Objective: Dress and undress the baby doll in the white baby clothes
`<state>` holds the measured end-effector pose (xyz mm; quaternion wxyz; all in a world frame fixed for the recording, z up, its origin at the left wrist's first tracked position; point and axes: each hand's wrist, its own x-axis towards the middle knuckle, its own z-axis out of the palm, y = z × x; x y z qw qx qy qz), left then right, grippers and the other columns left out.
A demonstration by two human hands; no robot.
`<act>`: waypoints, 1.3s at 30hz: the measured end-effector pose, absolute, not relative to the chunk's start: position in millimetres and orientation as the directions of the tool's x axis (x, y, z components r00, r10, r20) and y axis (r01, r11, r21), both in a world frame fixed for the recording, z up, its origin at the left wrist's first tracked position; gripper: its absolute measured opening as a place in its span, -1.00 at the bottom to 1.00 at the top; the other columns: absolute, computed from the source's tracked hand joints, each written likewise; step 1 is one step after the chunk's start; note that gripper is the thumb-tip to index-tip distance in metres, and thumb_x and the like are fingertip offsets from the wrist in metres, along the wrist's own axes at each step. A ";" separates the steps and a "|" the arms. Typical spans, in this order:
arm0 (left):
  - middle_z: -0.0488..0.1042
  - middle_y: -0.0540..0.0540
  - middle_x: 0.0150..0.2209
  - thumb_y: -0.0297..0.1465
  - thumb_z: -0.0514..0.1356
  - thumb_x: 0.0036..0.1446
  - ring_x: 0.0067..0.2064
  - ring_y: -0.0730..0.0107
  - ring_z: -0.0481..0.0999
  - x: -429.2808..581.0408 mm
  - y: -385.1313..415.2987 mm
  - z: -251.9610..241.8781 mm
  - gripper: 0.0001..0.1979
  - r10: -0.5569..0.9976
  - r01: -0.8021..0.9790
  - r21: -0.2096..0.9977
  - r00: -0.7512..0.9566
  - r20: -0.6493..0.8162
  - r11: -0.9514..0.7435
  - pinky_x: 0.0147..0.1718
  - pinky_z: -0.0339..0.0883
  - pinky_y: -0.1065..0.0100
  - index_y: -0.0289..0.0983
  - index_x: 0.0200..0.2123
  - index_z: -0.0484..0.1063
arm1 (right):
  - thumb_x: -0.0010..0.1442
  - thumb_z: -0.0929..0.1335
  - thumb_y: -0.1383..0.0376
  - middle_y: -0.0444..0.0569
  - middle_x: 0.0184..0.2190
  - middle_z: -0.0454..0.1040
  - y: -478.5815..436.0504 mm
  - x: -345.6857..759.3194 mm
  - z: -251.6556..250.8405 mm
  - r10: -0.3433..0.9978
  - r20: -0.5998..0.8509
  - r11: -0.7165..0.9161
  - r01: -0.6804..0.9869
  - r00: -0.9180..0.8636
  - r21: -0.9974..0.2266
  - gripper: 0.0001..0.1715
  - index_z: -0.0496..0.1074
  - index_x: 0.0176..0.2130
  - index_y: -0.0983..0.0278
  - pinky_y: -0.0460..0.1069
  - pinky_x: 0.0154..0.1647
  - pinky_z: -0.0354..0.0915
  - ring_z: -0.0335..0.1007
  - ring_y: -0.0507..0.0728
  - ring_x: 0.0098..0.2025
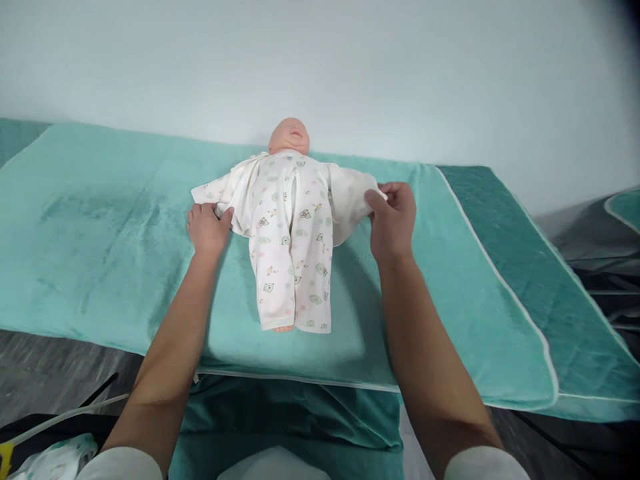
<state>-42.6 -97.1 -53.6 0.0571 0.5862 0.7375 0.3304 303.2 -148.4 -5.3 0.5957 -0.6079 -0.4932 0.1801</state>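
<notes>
A baby doll (pixel 290 137) lies face up, its head toward the wall. Printed white baby clothes (pixel 310 233) cover its body and legs, and a few toes show at the bottom of one trouser leg. Out to the right, my right hand (pixel 393 217) pinches the end of the white sleeve (pixel 353 193) and holds it away from the body. On the other side, my left hand (pixel 209 228) rests at the shirt's left sleeve (pixel 213 190), thumb and fingers apart, touching the cloth edge.
Under the doll is a padded bed with a turquoise plush cover (pixel 125 267). A pale wall (pixel 320 67) stands behind it. Crumpled printed cloth (pixel 65 460) and a pale cable (pixel 75 410) are at the bottom left.
</notes>
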 end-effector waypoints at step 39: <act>0.11 0.09 -0.61 -0.42 0.16 0.39 -0.53 0.46 0.12 46.9 -158.4 -4.0 -0.57 0.582 0.621 0.357 0.201 0.788 -0.698 -0.52 -0.02 0.30 -0.20 -0.51 0.05 | 0.21 0.46 0.09 -0.05 -0.29 0.41 -8.5 218.1 16.5 0.931 0.364 0.284 0.672 -0.022 -0.684 -0.71 0.43 -0.16 0.20 0.28 0.11 0.37 0.42 0.30 -0.03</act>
